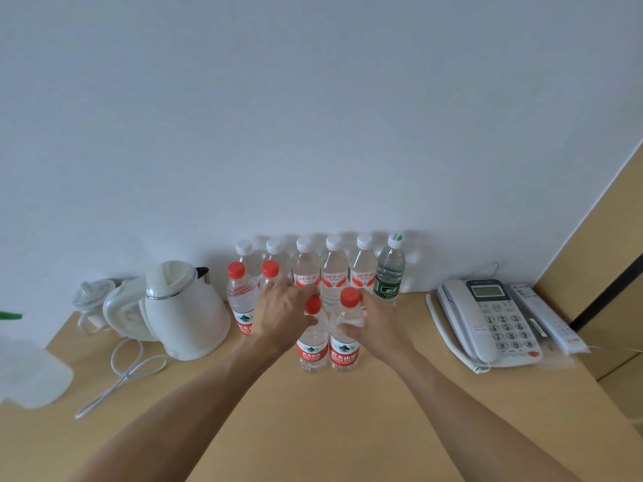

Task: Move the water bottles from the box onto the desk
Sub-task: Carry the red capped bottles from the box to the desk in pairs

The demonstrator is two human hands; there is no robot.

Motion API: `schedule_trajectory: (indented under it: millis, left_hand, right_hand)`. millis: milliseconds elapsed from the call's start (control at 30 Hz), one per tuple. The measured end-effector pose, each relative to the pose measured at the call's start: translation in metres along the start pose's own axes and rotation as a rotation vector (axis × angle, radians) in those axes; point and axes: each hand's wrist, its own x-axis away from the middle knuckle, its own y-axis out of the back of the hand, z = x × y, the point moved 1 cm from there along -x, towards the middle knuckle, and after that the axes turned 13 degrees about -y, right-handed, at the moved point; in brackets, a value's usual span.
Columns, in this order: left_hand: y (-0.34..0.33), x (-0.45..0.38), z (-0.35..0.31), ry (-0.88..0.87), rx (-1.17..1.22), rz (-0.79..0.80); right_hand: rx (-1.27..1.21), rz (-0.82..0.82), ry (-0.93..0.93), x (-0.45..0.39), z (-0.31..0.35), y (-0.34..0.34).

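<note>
Several water bottles stand on the wooden desk (313,429). A back row of white-capped bottles (334,269) lines the wall, ending at a green-labelled bottle (389,273) on the right. Two red-capped bottles (240,300) stand in front at the left. My left hand (283,313) grips the shoulder of a red-capped, red-labelled bottle (312,353). My right hand (377,323) grips a matching bottle (344,353) right beside it. Both held bottles are upright with their bases at the desk surface. The box is out of view.
A white electric kettle (184,311) with its base and loose cord (121,373) sits left of the bottles, with a small white cup behind it. A white desk telephone (494,318) and a remote (546,314) lie at the right. A white object (31,373) sits at the left edge.
</note>
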Motion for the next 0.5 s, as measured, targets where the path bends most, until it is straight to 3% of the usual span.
schedule_trajectory:
  millis: [500]
  left_hand:
    - [-0.009, -0.061, 0.026, 0.04, -0.205, 0.047]
  right_hand:
    - [-0.031, -0.006, -0.021, 0.003, -0.003, -0.001]
